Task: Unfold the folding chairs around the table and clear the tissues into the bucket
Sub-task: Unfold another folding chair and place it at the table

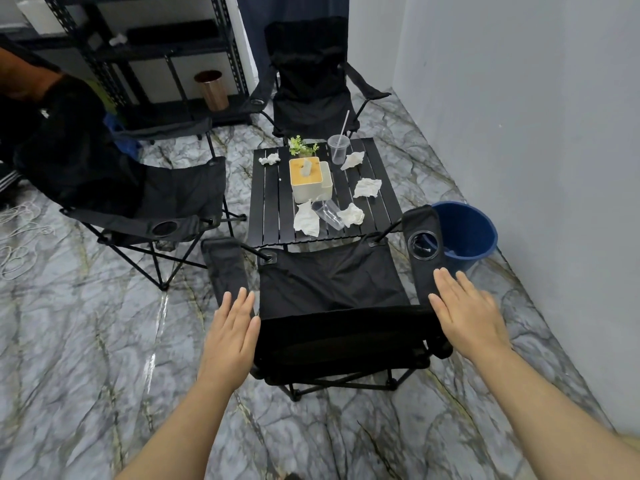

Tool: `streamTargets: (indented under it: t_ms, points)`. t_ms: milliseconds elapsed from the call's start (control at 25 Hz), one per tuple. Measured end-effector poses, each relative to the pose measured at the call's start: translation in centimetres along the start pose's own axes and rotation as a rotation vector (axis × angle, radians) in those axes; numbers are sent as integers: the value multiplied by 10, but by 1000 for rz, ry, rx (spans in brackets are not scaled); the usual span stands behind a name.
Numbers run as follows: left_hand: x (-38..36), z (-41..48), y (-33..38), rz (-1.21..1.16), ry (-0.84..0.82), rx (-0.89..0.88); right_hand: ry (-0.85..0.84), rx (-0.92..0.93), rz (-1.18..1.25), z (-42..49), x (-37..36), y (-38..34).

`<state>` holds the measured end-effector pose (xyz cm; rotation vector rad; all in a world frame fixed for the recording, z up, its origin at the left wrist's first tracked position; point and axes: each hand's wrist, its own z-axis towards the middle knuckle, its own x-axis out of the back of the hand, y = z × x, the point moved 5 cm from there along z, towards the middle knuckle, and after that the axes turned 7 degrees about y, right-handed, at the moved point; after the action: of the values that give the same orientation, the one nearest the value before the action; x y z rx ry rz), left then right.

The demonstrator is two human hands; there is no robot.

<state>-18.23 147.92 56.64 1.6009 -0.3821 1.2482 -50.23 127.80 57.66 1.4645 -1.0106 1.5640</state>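
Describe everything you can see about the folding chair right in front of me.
The near chair is black fabric on a thin black metal frame, unfolded and standing on the marble-look floor, its seat facing the table and its front edge at the table's near side. Two fabric armrests flank the seat; the right one has a round cup holder near its front end. The crossed legs show beneath the backrest. The left hand and right hand are open and flat beside the backrest's top corners; contact is unclear.

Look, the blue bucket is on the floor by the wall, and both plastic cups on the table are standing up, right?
Not quite. The head view shows only the cup with the straw standing; the other plastic cup lies on its side among the tissues. The blue bucket is indeed on the floor by the wall, beside the table.
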Motion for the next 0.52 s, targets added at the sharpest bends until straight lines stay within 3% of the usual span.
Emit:
streamTargets:
  t_ms: [360,520]
  points:
    - [9,-3,5,-11,65,36,-42,0,-3,-5,10,-11]
    - [44,-2,-29,-4,141,121,-61,109,207,17,28,-90]
